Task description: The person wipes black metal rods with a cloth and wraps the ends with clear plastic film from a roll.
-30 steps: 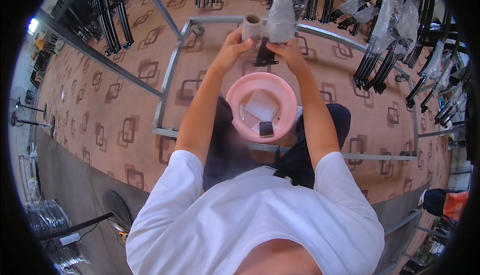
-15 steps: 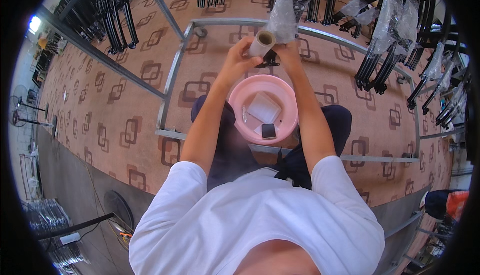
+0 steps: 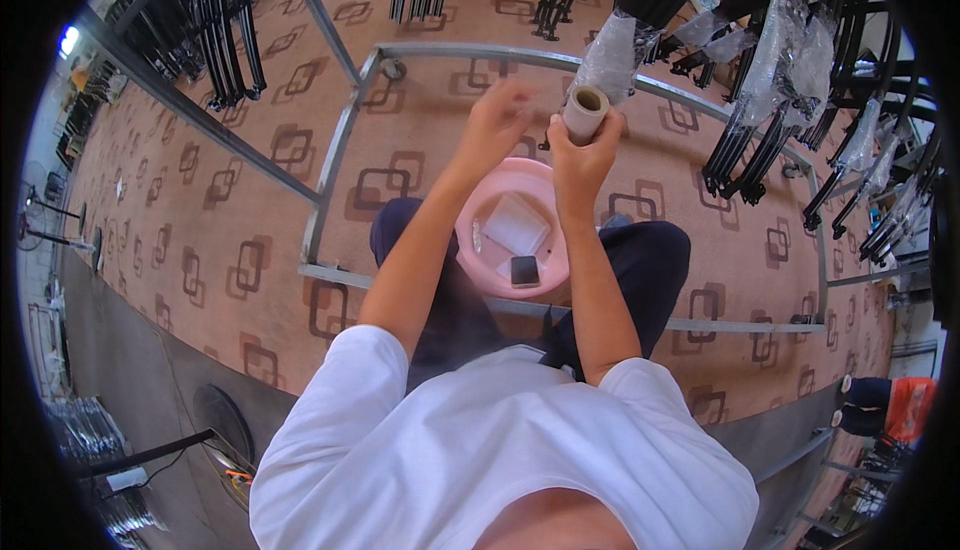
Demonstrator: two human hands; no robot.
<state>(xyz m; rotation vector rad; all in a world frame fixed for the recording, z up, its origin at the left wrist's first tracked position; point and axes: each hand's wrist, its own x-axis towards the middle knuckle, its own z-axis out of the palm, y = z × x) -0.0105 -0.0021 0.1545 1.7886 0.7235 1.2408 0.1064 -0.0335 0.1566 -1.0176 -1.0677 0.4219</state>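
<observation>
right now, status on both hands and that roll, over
Right hand grips cardboard roll upright. Left hand open, blurred, beside roll, contact unclear. Wrapped black rods right above roll; pink basin on lap below.

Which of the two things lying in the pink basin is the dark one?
The small phone-like slab near the basin's close rim. The other, a white square piece, lies farther in, toward the hands.

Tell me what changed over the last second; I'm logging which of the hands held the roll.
The beige cardboard-cored roll of clear film went from the left hand to the right hand, shifting rightward. The left hand let go and now hangs open and blurred beside it. The round pink plastic basin stayed on the lap.
</observation>
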